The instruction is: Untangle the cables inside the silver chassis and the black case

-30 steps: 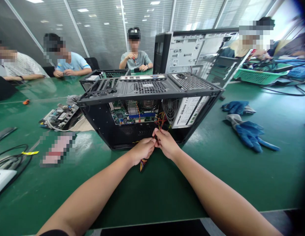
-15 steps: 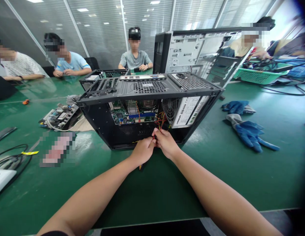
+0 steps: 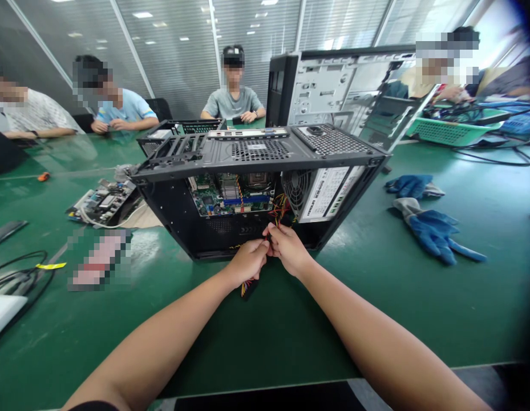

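An open black computer case point(image 3: 256, 154) lies before me with its inside facing me. In it are a green motherboard point(image 3: 230, 197) and a white-labelled power supply point(image 3: 324, 197). Red, yellow and black power cables point(image 3: 280, 208) run down from the power supply to my fingers. My left hand point(image 3: 250, 260) and my right hand point(image 3: 286, 245) meet at the case's lower front edge, both closed on these cables. Below my left hand hangs a cable end with a black connector point(image 3: 248, 290). My fingers hide the exact piece between them.
Blue gloves point(image 3: 436, 228) lie at the right. A circuit board point(image 3: 104, 202) and a blurred-out flat thing point(image 3: 100, 260) are on the left. Behind the case stands another open case point(image 3: 324, 88). A green basket point(image 3: 457, 132) holds cables. Several people sit around the table point(image 3: 376, 319).
My left hand has turned slightly, and more of the hanging connector and its coloured wires shows below it. My right hand stays almost where it was.
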The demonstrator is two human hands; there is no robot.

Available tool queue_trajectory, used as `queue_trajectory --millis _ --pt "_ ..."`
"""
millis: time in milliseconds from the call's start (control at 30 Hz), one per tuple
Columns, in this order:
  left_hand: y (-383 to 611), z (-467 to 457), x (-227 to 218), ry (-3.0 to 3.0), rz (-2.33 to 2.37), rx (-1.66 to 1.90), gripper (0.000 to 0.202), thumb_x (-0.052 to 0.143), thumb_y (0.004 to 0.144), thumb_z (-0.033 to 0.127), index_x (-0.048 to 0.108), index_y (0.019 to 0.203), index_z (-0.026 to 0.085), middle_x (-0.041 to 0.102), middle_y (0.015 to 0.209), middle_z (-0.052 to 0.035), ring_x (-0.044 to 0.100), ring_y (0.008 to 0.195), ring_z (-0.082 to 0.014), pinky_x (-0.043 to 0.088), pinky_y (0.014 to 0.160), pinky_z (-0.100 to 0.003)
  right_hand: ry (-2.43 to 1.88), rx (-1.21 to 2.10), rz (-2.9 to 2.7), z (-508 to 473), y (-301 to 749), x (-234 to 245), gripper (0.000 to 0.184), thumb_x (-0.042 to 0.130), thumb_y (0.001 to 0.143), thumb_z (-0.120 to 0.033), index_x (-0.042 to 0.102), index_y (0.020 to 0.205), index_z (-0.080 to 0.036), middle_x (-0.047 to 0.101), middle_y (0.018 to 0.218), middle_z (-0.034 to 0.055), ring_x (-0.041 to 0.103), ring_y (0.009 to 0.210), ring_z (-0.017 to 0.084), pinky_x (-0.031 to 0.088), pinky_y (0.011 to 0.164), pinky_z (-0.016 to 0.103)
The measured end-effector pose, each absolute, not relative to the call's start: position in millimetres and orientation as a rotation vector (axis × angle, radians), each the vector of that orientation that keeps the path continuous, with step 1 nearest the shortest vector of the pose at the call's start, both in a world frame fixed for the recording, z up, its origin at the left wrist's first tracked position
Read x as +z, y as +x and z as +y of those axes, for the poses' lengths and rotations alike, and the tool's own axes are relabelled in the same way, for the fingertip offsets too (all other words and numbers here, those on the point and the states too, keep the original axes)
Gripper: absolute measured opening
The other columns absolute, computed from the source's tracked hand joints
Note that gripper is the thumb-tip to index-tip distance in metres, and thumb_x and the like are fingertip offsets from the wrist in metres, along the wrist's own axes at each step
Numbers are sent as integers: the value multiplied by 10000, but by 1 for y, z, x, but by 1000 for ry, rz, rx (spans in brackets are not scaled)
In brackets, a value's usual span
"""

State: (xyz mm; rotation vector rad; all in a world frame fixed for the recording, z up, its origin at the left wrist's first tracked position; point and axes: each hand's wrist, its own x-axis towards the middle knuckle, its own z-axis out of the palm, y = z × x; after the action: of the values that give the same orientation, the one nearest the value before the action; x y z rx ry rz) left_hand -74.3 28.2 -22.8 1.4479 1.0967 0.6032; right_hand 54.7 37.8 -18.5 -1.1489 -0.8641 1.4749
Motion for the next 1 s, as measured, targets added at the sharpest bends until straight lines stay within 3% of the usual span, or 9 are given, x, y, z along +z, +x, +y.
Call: queue_trajectory --millis 600,1000 --pt "-75 29 -23 1505 1112 597 324 352 942 424 473 768 179 436 464 86 434 307 -63 309 364 -171 -1162 1465 -861 38 54 -19 394 672 718 -556 558 728 -179 374 454 -89 405 412 76 386 443 220" --pt "-78 32 -18 1277 980 609 333 409 914 434 522 765 159 483 453 59 422 290 -68 300 321 -161 -1116 1453 -935 38 55 -22 383 637 764 -553 534 743 -185 359 425 -96 386 378 80 302 403 211"
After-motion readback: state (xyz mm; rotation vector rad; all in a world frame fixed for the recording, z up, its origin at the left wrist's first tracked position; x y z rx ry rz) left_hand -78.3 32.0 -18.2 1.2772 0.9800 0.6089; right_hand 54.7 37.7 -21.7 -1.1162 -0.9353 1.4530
